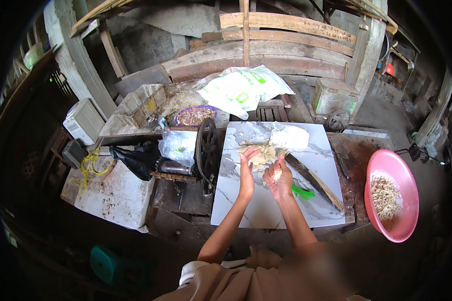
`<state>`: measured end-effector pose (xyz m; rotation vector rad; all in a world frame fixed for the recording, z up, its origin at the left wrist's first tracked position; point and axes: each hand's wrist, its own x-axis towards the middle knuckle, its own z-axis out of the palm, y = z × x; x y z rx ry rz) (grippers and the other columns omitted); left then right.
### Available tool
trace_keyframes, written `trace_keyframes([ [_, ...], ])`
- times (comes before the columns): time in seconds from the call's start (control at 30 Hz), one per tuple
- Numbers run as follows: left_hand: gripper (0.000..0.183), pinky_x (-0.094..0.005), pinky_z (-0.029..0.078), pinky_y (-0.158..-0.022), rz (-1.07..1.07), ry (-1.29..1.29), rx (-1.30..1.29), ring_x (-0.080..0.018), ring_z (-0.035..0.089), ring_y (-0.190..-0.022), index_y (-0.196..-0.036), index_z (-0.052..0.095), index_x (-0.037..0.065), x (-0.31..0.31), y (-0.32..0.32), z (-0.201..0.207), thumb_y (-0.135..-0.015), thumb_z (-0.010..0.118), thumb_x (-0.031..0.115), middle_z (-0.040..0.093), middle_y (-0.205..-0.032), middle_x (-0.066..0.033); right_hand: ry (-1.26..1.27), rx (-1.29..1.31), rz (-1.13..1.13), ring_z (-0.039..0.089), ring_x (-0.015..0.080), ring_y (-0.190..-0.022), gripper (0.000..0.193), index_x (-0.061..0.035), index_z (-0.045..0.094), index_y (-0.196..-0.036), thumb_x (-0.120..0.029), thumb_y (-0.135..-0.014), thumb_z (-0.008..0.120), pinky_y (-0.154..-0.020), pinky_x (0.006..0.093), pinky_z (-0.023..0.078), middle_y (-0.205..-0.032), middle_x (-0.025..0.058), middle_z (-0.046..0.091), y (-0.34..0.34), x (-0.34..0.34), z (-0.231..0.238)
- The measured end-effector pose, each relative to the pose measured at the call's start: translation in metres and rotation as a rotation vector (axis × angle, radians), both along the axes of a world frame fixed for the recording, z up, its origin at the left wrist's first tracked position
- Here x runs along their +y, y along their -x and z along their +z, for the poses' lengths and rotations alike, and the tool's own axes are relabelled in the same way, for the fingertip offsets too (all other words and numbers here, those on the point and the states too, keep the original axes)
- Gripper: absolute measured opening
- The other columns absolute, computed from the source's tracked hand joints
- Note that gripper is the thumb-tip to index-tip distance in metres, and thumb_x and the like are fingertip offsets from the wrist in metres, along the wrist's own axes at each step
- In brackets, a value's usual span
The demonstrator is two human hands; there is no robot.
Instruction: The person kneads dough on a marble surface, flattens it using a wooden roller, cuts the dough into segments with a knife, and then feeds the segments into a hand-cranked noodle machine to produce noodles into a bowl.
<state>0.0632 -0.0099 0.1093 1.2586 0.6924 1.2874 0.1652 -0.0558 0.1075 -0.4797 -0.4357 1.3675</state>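
On a white marble-patterned board [231, 195] in front of me lies a flattened, pale mass of dough [260, 159]. My left hand [247, 165] is at the left part of this dough with its fingers apart, and no object shows in it. Just right of it my right hand [280, 181] is turned partly palm up, its fingers curled round a small pale piece of dough [277, 174]. A long dark wooden stick [314, 181] slants across the board beside the right hand. Partly by that forearm lies a bright green tool [302, 192], its kind unclear.
A white plastic bag [290, 137] sits at the board's far side. Left stands a machine with a large dark flywheel [206, 150]. To the right is a pink basin [412, 200] of pale strips. Behind are a purple basket [177, 120] and a large white sack [246, 88].
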Motion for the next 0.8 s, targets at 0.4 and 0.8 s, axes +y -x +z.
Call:
trace_keyframes([
  [0.4,0.071,-0.0433,0.014,-0.107,-0.034,0.245,-0.122,-0.0227,0.031,-0.126,-0.127,0.038,0.006,0.005,0.008,-0.016,-0.089,0.018,0.063,0.045,-0.124,-0.0153,0.287,-0.072,-0.039,0.046,0.0124,-0.053,0.033,-0.0053,0.052,-0.105,-0.034,-0.088,0.055,-0.051,0.0252,0.041,-0.061,0.0034,0.050,-0.019,-0.013,0.006],
  [0.8,0.070,-0.0339,0.029,-0.102,-0.289,0.445,-0.275,-0.0216,0.040,-0.120,-0.135,0.031,0.006,-0.017,-0.019,-0.022,-0.090,0.026,0.060,0.044,-0.131,-0.0090,-0.078,-0.785,-0.460,0.050,0.0220,-0.093,0.021,-0.0063,0.046,-0.110,-0.011,-0.092,0.037,-0.086,0.0354,0.039,-0.098,0.0113,0.052,0.034,-0.010,-0.031],
])
